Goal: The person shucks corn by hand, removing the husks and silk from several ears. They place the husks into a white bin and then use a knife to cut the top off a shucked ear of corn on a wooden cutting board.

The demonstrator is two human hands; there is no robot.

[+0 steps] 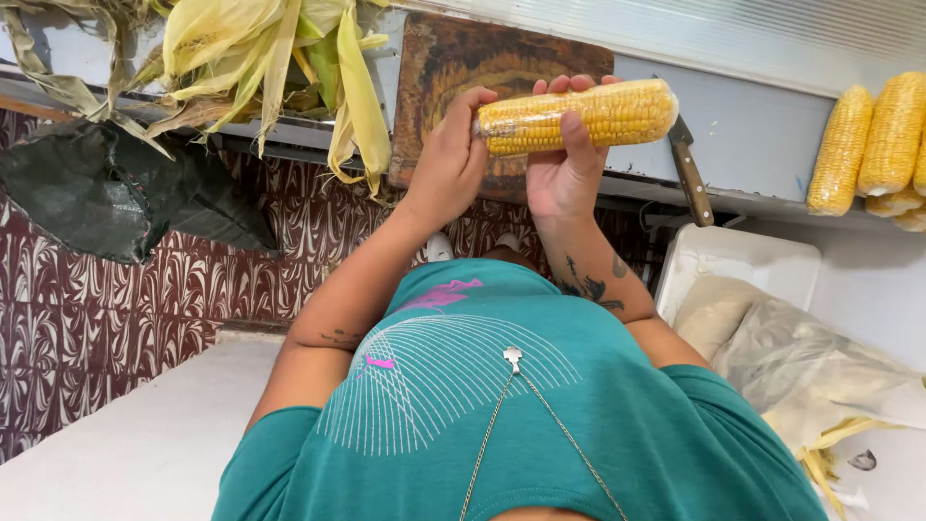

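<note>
Holding a wrapped cob [577,118] level above a dark wooden board [453,68], we see both hands closed on it. The left hand [449,159] grips the cob's left end, its fingers [470,104] curled over the tip. The right hand [567,164] takes the cob's middle, thumb across the front and fingers wrapped behind, their tips showing over the top. The cob is yellow, sheathed in clear film, and is held clear of the board, not touching it.

The board lies on the grey table [743,135], near its front edge. Just right of the cob, a knife [689,170] with a wooden handle lies on the table, its handle hanging over that front edge. Towards the table's right end, a group of bare cobs [873,145] lies side by side, well apart from the hands. At the table's left end we see a heap of husks [270,58], several leaves drooping over the front edge. Below them hangs a black bag [106,188] against a patterned wall. Under the right end sits a white tub [743,265] with pale bags [820,371] beside it.
</note>
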